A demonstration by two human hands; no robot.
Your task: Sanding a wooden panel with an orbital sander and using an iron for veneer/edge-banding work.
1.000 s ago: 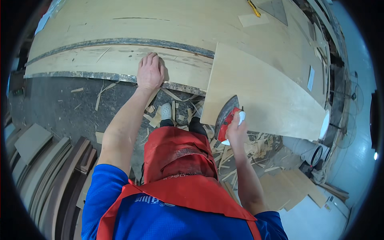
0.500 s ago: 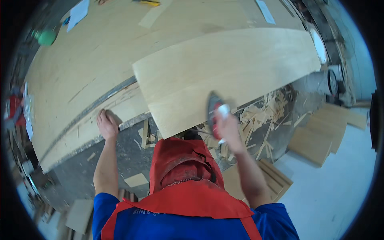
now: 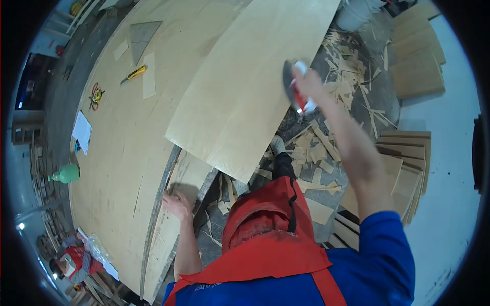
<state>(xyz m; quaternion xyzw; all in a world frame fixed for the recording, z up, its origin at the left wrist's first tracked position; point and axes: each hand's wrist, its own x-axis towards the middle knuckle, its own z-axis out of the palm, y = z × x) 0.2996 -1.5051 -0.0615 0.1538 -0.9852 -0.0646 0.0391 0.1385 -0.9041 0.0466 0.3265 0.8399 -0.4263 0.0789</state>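
My right hand [image 3: 308,82] grips a clothes iron [image 3: 290,84] with a dark soleplate and a red and white body. The iron is tilted on edge at the right side of a pale curved wood sheet [image 3: 245,76]; I cannot tell whether it touches the wood. My left hand [image 3: 178,206] lies on a narrow strip of board [image 3: 189,176] just below the sheet's near corner. Its fingers are slightly bent and apart, holding nothing, beside a long dark curved edge [image 3: 159,219].
On the large worktable [image 3: 117,168] lie a yellow utility knife [image 3: 135,74], scissors [image 3: 95,97], a set square [image 3: 144,40] and a green spray bottle [image 3: 67,174]. Wood offcuts [image 3: 316,148] litter the floor at right, near stacked panels [image 3: 416,66]. Another person [image 3: 79,257] is at far left.
My view has swung, so the wood sheet now runs upward and more of the table's left side shows. My right hand still holds the iron; my left hand stays on the board.
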